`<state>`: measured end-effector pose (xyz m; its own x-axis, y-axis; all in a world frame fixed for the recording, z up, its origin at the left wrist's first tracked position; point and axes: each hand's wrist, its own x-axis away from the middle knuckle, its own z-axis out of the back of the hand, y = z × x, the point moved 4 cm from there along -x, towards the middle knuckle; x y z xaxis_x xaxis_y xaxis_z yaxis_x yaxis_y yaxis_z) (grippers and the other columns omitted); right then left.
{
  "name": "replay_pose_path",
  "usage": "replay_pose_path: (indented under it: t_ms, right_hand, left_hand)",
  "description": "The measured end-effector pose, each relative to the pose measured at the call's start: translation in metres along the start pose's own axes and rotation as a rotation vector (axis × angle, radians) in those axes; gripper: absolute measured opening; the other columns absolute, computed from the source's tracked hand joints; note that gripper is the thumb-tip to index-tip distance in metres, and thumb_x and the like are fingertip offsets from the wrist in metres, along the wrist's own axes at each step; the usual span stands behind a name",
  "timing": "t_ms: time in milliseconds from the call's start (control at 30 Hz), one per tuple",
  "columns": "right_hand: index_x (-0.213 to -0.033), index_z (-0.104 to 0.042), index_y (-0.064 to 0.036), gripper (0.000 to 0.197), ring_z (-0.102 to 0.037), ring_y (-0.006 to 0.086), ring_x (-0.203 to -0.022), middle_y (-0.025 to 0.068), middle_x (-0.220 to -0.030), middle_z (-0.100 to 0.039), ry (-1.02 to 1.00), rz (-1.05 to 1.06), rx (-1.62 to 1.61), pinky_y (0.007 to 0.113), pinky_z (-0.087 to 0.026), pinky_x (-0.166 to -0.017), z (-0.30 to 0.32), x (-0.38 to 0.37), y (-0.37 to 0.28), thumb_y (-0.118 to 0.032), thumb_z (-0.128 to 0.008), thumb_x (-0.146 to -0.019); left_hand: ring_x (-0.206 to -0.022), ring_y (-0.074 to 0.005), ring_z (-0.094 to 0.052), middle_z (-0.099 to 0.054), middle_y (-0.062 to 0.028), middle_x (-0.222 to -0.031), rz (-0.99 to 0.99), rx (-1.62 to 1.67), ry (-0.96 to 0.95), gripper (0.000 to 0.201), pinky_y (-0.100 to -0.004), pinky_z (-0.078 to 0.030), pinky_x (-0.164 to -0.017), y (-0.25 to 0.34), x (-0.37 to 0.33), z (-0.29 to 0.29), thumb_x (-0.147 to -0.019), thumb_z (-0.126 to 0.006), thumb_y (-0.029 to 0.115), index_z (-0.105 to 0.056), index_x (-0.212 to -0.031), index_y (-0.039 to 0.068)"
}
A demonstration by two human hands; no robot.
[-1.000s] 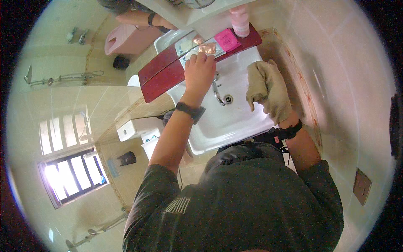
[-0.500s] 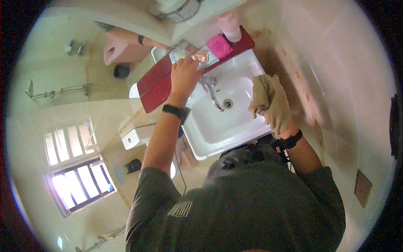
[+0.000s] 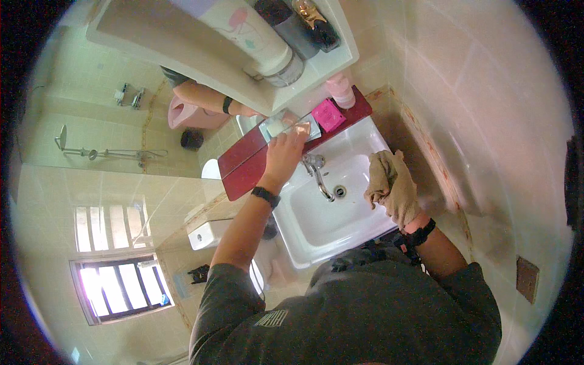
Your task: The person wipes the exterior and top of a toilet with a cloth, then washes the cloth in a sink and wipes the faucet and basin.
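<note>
My left hand [image 3: 283, 159] reaches onto the dark red shelf [image 3: 244, 169] behind the washbasin, its fingers bent over a shiny copper-coloured packet [image 3: 302, 129]. Whether the packet is lifted off the shelf cannot be seen. Against the packet's right side lies a bright pink square case [image 3: 328, 115]. My right hand [image 3: 415, 220] is over the basin's right rim, mostly covered by a bunched tan cloth [image 3: 385, 176] that it grips; those fingers are hidden. Between the hands is the white washbasin [image 3: 310, 234], with a chrome tap [image 3: 322, 182] at its back edge.
A pink bottle [image 3: 340, 91] stands at the shelf's right end. Above juts a white cabinet [image 3: 331, 68] holding a tall patterned cylinder [image 3: 249, 36] and dark bottles [image 3: 289, 27]. A mirror [image 3: 103, 109] is at left, and a tiled wall [image 3: 486, 146] rises close at right.
The view has shifted, so the basin and shelf sit lower and more of the cabinet shows. Both hands keep about the same places beside the packet and with the cloth.
</note>
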<state>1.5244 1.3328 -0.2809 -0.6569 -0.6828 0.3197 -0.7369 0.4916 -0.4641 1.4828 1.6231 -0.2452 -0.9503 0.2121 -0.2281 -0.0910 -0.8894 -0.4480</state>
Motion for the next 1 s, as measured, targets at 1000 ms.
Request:
replay_pose_path:
  t_ms: [1000]
  right_hand:
    - [-0.092,-0.056,-0.0136,0.039,-0.05,0.0178,-0.053,0.0007,-0.07,-0.052,-0.178,-0.292,-0.123,0.037,-0.047,-0.051,-0.026,-0.094,0.111,-0.049,-0.045,-0.106]
  left_hand:
    - [-0.085,-0.0253,-0.059,-0.056,-0.0057,-0.092,0.071,0.22,0.111,0.014,-0.0405,-0.051,-0.075,0.026,0.049,0.011,-0.081,-0.065,0.011,-0.06,-0.094,0.012]
